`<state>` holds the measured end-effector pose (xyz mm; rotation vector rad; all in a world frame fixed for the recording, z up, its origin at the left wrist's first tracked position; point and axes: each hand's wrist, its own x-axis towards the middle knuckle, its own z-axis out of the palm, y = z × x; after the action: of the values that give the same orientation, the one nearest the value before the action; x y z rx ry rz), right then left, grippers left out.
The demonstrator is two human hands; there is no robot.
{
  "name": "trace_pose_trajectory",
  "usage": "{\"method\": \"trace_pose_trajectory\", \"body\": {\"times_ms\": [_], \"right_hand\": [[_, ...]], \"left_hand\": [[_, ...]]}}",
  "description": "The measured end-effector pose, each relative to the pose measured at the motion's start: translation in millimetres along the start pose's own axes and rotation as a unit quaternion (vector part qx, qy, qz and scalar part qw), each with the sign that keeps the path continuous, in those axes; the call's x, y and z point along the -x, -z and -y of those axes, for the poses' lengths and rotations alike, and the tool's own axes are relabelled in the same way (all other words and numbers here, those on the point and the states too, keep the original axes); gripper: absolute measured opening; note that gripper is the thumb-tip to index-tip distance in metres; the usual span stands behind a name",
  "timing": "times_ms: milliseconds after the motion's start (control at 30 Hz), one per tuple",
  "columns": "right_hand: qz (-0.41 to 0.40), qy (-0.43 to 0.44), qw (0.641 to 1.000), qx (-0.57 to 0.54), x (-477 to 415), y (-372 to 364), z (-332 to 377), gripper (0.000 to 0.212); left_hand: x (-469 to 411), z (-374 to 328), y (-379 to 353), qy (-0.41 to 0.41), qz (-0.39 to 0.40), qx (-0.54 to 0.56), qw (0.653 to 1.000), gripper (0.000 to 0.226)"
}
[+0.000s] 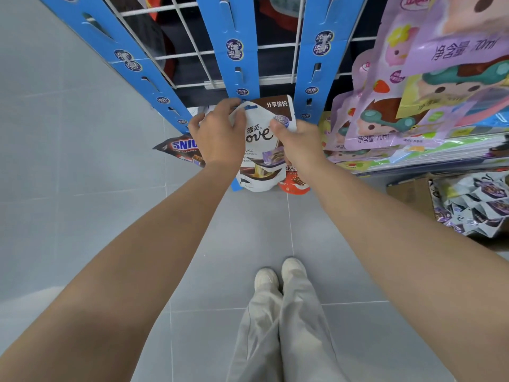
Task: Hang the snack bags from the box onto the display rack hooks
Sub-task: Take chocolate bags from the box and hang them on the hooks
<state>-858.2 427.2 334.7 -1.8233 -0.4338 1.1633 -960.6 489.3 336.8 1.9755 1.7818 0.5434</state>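
Observation:
A white and brown Dove snack bag [261,150] is held up against the middle blue hanging strip [234,59] of the display rack. My left hand [220,133] pinches the bag's top left corner near a small blue hook tab [249,107]. The bag's upper right edge is gripped by my right hand [297,142]. A Snickers bag [179,150] hangs to the left behind my left hand. An orange bag [292,183] shows below the Dove bag. The cardboard box [413,194] with several silver-purple snack bags [473,205] sits on the floor at right.
The white wire grid [192,53] carries three blue strips. Purple and pink drink pouches [399,106] hang in thick rows at the right, close to my right arm. Grey tiled floor [82,161] lies to the left and below; my feet [278,277] stand near the rack.

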Motion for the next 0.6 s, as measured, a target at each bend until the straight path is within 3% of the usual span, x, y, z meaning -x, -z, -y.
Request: {"method": "trace_pose_trajectory", "body": {"times_ms": [233,333,433,500,600], "right_hand": [[-0.009,0.021,1.000,0.019,-12.4,2.6,-0.2,0.026],[-0.005,0.020,0.999,0.035,-15.9,-2.4,3.9,0.022],[-0.012,0.009,0.999,0.033,-17.6,-7.3,6.5,0.015],[-0.010,-0.003,0.999,0.035,-18.6,-8.6,6.6,0.016],[-0.004,-0.021,0.998,0.060,-21.1,-9.5,6.1,0.027]], "left_hand": [[-8.8,3.3,-0.9,0.005,0.050,0.041,0.998,0.017],[-19.3,-3.4,0.3,0.132,0.087,0.110,0.981,0.019],[-30.0,-13.8,5.3,0.268,0.127,0.222,0.929,0.017],[-32.9,-20.5,9.1,0.304,0.137,0.233,0.913,0.017],[-32.9,-22.1,4.5,0.314,0.121,0.216,0.917,0.020]]}}
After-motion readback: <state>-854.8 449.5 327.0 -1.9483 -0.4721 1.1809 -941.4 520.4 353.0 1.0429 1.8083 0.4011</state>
